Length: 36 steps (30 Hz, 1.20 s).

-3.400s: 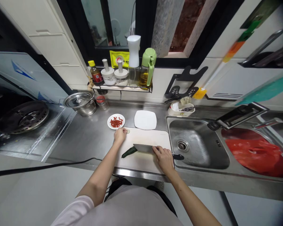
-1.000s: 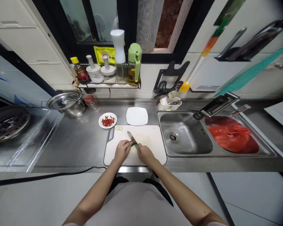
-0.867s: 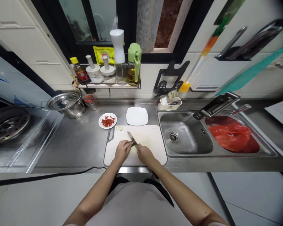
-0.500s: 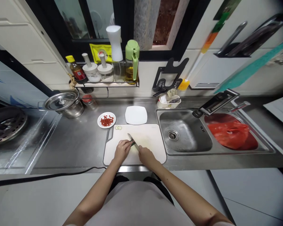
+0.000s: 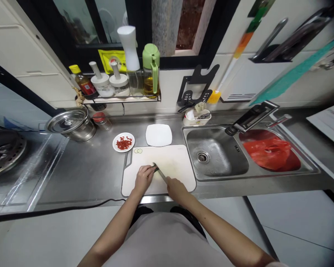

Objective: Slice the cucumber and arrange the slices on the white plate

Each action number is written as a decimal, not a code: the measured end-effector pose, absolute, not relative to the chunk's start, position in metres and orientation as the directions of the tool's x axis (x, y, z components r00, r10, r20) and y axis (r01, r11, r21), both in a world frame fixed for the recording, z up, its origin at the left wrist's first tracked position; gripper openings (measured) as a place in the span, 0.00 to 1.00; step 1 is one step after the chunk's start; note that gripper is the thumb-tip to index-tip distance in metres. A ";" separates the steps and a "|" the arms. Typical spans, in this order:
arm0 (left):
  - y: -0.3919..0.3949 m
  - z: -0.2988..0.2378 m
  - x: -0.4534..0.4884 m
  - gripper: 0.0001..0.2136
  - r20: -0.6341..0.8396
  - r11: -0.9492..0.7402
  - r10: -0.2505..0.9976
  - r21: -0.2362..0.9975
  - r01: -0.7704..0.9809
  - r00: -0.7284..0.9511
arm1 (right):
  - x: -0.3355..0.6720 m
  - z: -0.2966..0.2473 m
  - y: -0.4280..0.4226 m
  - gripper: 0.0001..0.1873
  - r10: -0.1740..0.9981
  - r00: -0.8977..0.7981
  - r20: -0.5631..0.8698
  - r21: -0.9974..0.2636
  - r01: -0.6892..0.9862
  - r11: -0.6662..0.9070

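A white cutting board lies on the steel counter in front of me. My left hand is curled over a dark green cucumber, holding it down on the board. My right hand grips the handle of a knife whose blade rests against the cucumber next to my left fingertips. Two pale cucumber slices lie at the board's far left corner.
A small plate of red chopped bits and an empty white plate sit behind the board. A steel sink is to the right, a red basin beyond it. A lidded pot stands at left. A black cable runs along the counter's front edge.
My left hand came back from the board's far corner onto the cucumber, and the knife turned from lying flat to cutting upright. In the last second the knife has drawn back toward me.
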<state>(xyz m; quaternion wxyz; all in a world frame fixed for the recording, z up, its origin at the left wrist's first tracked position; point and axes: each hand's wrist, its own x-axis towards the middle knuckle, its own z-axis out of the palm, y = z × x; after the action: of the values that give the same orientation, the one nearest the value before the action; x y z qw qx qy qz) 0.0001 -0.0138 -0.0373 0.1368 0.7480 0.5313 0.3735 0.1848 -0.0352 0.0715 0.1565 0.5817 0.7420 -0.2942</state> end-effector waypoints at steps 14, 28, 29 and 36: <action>-0.012 -0.037 -0.002 0.11 0.391 -0.394 0.905 0.615 0.683 0.171 | 0.181 0.066 -0.031 0.16 0.781 -0.273 -0.561 -0.243 0.957 0.159; -0.013 -0.034 -0.001 0.10 0.390 -0.386 0.907 0.611 0.691 0.161 | 0.173 0.061 -0.023 0.15 0.789 -0.301 -0.536 -0.250 0.949 0.193; -0.013 -0.034 -0.001 0.10 0.392 -0.386 0.906 0.611 0.692 0.160 | 0.172 0.059 -0.023 0.15 0.791 -0.305 -0.530 -0.251 0.948 0.197; -0.012 -0.034 -0.001 0.10 0.390 -0.387 0.906 0.604 0.696 0.165 | 0.168 0.051 -0.021 0.16 0.798 -0.303 -0.522 -0.249 0.948 0.197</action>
<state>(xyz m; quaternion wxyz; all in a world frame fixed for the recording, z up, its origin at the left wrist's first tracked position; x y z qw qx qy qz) -0.0011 -0.0123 -0.0343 0.1444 0.7495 0.5345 0.3629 0.1681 -0.0205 0.0506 0.1399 0.5735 0.7610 -0.2691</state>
